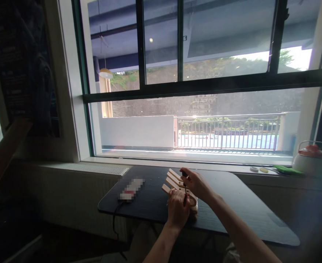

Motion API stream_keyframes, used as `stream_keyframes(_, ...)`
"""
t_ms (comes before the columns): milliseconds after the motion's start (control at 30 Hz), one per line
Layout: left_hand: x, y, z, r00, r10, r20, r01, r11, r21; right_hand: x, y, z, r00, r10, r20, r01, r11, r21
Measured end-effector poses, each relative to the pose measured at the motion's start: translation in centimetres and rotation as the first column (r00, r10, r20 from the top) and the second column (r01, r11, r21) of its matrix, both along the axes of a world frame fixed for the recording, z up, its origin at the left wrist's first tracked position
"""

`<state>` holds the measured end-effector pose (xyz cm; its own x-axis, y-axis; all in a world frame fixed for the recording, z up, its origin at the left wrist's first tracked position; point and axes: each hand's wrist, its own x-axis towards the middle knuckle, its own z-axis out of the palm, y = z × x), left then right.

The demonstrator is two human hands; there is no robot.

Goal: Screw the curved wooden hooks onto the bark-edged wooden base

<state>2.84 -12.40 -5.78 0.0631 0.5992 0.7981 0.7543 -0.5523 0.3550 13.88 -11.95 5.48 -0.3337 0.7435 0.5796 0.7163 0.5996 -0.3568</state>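
- We have the slatted wooden piece (pixel 173 181) on the dark bench (pixel 232 204), close to its near edge; a hard push towards us could tip it over that edge.
- Our left grip (pixel 178 205) is closed over the wood, holding it down; if that pressure slackens, the piece could twist under the tool.
- Our right grip (pixel 196 183) is wrapped around the handle of what looks like a screwdriver (pixel 184 174), its shaft pointing down; should it lean, the tip could skid off and scar the wood.
- Our left fingers lie right beside that shaft, so a slip could jab them.
- We cannot tell whether the tip is properly seated, because our hands hide it.
- The cable (pixel 114 223) hanging off the left side could snag a knee and drag the blurred-out item (pixel 130 190).
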Motion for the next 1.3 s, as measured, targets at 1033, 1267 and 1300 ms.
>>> stream_keyframes(1033, 1.0, 0.0, -0.7, 0.997, 0.072, 0.015, -0.073, 0.995, 0.067, 1.4, 0.0, 2.5, 0.972, -0.021, 0.235, 0.016, 1.0, 0.023)
stream_keyframes(1267, 1.0, 0.1, -0.8, 0.996, 0.088, -0.018, -0.087, 0.995, 0.059, 0.5, 0.3, 3.2, 0.913, -0.124, 0.39, 0.131, 0.991, 0.009)
stream_keyframes(1300, 1.0, 0.1, -0.8, 0.996, 0.091, -0.019, -0.09, 0.994, 0.061, 0.4, 0.4, 3.5, 0.906, -0.113, 0.409, 0.121, 0.993, 0.005)
